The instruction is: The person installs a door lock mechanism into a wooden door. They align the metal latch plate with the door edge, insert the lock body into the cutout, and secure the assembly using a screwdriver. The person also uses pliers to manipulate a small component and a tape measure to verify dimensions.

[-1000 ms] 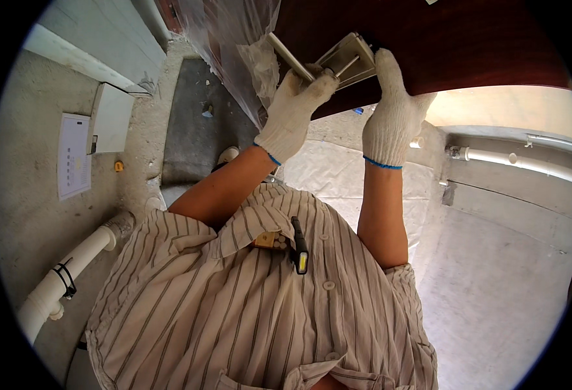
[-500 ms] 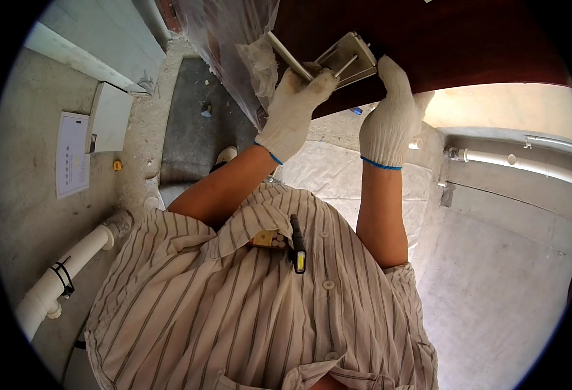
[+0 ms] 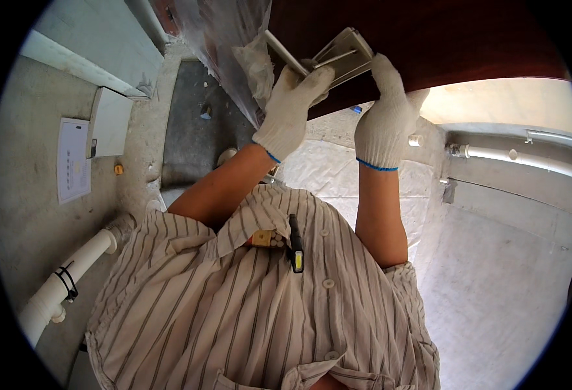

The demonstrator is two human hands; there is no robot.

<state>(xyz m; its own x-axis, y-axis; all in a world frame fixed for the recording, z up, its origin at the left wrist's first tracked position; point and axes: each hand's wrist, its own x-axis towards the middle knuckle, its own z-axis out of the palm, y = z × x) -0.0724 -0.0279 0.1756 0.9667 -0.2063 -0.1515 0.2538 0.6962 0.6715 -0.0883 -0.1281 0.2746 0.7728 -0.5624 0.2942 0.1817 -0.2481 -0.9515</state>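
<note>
My left hand (image 3: 291,104), in a white knit glove, is closed around a metal door handle with a straight lever bar (image 3: 282,51) and a flat back plate (image 3: 349,51). The plate sits tilted against a dark red door (image 3: 429,39), and a thin metal rod (image 3: 335,58) crosses it. My right hand (image 3: 383,117), gloved too, grips the door's edge. Its thumb lies on the near face beside the plate's corner, while most of its fingers are hidden behind the door.
Clear plastic film (image 3: 224,52) hangs at the door's left side. White pipes (image 3: 71,276) run along the left wall, with another pipe (image 3: 520,158) at right. A pale sheet (image 3: 338,175) covers floor below my hands. A paper sheet (image 3: 73,159) is at left.
The handle plate has tilted, showing more of its side edge. Both my hands have shifted slightly left, keeping their grips.
</note>
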